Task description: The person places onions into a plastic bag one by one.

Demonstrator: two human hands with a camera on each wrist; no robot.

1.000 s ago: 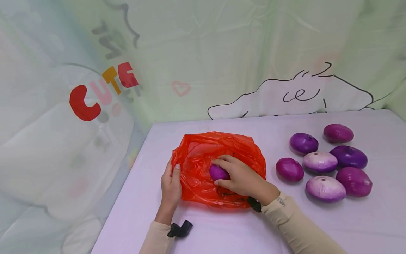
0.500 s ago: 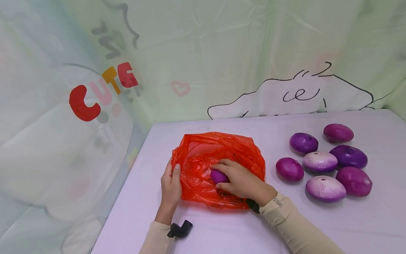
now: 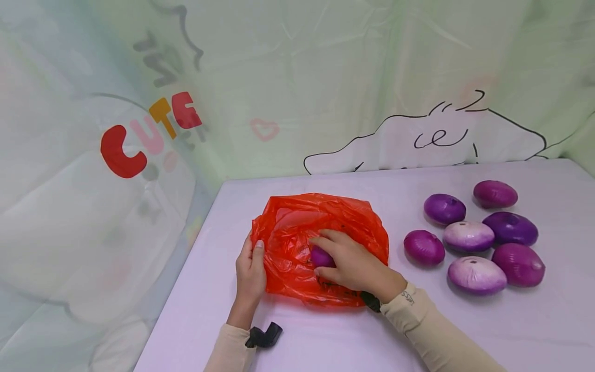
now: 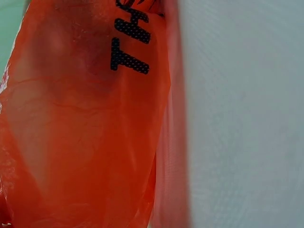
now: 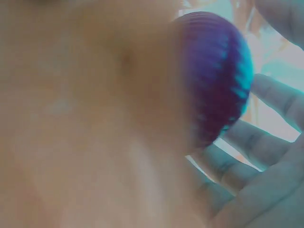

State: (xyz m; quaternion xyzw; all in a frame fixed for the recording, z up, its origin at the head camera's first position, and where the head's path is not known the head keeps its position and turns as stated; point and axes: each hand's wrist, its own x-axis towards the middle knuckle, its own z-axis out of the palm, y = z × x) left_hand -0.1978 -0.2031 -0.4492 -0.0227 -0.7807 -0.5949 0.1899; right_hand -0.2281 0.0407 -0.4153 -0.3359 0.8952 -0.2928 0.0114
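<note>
Only the right hand (image 3: 355, 261) and the purple onion (image 3: 321, 257) under it have moved, and only slightly: compared with a second ago, the hand sits a touch further left and covers a little more of the onion. The left hand (image 3: 251, 271) has not shifted; it pinches the left edge of the red bag (image 3: 293, 237), thumb on the near side, and so the mouth stays spread. The right hand holds the onion with thumb and fingers bent about it, within the mouth of the bag; the right wrist view shows fingertips against the onion's ribbed skin (image 5: 216, 76), though a blurred part of the hand hides much of it. For the work in hand, this small shift seems to mean that the onion is being handled inside the bag and has not been let go; whether it rests on the bag's bottom cannot be told. Black lettering (image 4: 130, 61) shows on the bag's side in the left wrist view. Further out, seven more onions (image 3: 469, 236), two of them pale, lie grouped on the right of the desk (image 3: 325, 341), unmoved and apart from the bag. Behind everything hangs a printed curtain (image 3: 279, 77).
</note>
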